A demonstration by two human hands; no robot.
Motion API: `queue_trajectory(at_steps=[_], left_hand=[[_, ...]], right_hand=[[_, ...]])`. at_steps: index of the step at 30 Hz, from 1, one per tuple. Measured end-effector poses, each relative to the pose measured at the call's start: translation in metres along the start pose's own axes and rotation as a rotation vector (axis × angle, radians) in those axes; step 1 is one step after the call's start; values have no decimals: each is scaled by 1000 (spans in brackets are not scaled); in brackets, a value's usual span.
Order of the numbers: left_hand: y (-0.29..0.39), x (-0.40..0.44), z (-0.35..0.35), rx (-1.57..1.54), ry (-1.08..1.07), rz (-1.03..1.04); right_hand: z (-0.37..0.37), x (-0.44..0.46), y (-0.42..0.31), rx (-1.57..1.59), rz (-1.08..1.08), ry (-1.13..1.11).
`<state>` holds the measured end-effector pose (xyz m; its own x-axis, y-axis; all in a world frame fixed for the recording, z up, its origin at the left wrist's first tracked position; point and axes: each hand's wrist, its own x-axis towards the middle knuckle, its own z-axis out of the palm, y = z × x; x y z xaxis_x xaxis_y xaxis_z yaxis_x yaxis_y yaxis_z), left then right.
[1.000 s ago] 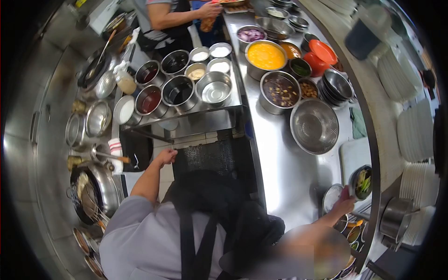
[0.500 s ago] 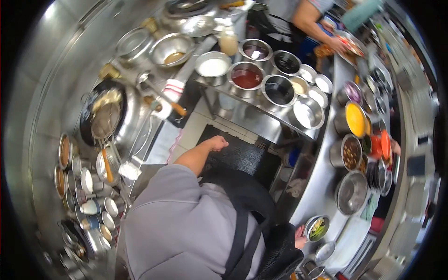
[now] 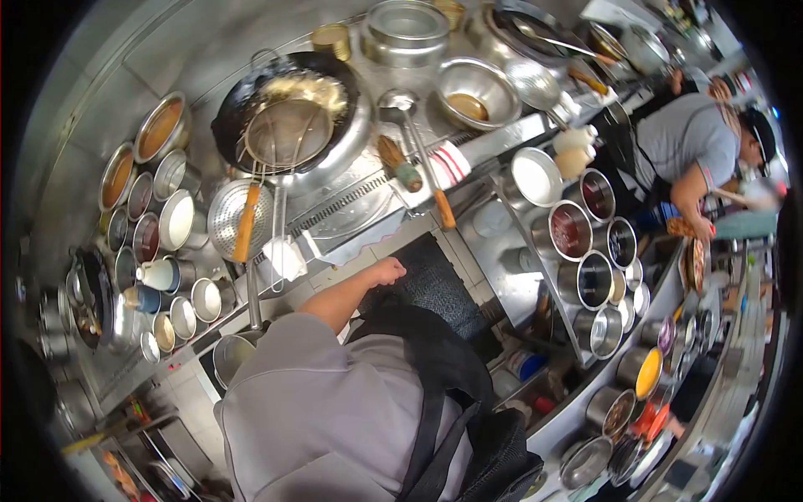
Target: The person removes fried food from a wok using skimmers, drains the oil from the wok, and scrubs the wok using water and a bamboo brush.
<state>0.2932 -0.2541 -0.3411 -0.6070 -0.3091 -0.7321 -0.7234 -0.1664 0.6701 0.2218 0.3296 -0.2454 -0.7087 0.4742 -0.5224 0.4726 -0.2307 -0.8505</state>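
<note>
While the wok (image 3: 230, 117) cradles a mesh strainer (image 3: 288, 134), the ladle (image 3: 397, 102) lies alongside.
Left hand (image 3: 387, 272) curled, seemingly empty, near the ladle's wooden handle (image 3: 443, 209). Right hand out of view; grip can't be told. Sound handling: hold wood, keep knuckles off metal.

Stove counter (image 3: 368, 197): is spanning the upper left of the frame, carrying a wok (image 3: 230, 125), a ladle (image 3: 398, 102) and a metal bowl (image 3: 495, 94).
Steel table (image 3: 534, 244): is holding clustered pots (image 3: 572, 231), right of centre.
Long counter (image 3: 548, 439): is bearing a yellow-filled pot (image 3: 647, 373) and a steel bowl (image 3: 587, 463), lower right.
Floor (image 3: 188, 400): is showing tiles, a black mat (image 3: 428, 289) lying near centre.
</note>
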Motion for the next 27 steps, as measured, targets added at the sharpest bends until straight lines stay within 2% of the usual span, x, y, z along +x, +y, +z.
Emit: queue_trajectory(at_steps=[4,9,10,12,16,20,24,27], left_hand=[[-8,-14,-13,-24,70,126],[11,-35,-24,-143,216,228],[15,-41,-27,-157,252,245],[19,-58,-36,-113,310,286],[10,-84,-49,-234,482,245],[-22,-105,-45,-228,798,208],[-50,-143,-19,-234,885,19],[-86,-172,19,-218,919,-139]], right_hand=[[107,-10,-6,-249,-111,-404],[249,-23,-27,-797,-437,-980],[270,-15,-24,-806,-383,-1021],[308,-9,-25,-933,-438,-1132],[385,-21,-28,-1149,-543,-1347],[457,-46,-30,-1292,-724,-1626],[526,-56,-21,-1320,-937,-1948],[559,-82,-30,-1242,-971,-2033]])
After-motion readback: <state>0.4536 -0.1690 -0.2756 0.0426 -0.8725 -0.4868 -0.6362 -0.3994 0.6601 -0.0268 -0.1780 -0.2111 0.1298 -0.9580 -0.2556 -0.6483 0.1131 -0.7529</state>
